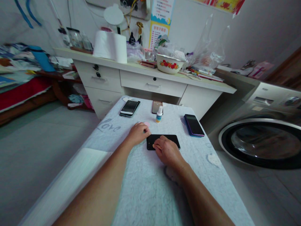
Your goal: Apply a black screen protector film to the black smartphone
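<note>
A black smartphone (173, 138) lies flat and crosswise on the cloth-covered table. At its left end is my left hand (138, 133), fingers curled and gripping the phone's edge. My right hand (168, 151) rests over the phone's middle with its fingers bunched together against the surface. Whatever those fingers pinch, if anything, is hidden. A small pink item (146, 124) shows just behind my left hand. Farther back stands a small white spray bottle (159, 115) with a blue and yellow label, upright and apart from both hands.
Stacked phones (130, 107) lie at the table's far left, more stacked phones (194, 125) at the right. Another phone (155, 107) lies behind the bottle. Beyond is a white desk (138, 78) bearing a paper roll (110, 46) and flowered bowl (169, 63). A washing machine (263, 100) stands right.
</note>
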Action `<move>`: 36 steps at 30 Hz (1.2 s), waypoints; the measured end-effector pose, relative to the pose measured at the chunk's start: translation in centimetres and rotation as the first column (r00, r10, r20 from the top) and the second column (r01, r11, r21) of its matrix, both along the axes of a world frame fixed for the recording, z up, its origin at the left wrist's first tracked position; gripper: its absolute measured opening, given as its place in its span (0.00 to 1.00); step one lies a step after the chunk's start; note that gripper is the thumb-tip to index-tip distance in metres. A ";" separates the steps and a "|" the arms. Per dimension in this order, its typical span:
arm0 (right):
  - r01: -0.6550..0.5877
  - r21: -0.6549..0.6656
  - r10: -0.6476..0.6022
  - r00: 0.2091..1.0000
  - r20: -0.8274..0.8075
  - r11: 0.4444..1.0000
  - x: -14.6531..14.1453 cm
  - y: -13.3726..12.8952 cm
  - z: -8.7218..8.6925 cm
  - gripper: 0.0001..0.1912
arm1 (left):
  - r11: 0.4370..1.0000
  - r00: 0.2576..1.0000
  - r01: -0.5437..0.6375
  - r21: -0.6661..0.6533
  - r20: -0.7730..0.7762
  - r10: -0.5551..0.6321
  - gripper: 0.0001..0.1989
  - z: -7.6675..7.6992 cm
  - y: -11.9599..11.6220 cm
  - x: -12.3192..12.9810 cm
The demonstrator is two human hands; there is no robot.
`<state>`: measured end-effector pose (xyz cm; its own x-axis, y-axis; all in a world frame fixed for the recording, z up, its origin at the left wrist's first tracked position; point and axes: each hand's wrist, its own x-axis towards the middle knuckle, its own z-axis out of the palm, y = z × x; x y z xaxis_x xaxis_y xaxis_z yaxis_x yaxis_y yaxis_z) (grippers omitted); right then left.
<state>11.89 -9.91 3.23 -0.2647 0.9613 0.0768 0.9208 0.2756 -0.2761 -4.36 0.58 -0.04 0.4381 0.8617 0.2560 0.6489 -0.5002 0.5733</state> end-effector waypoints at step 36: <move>0.027 0.038 -0.027 1.000 0.005 0.999 -1.7 0.4 -0.1 0.09 | 1.000 1.000 -0.010 0.002 0.012 0.009 0.06 -0.2 0.1 -0.1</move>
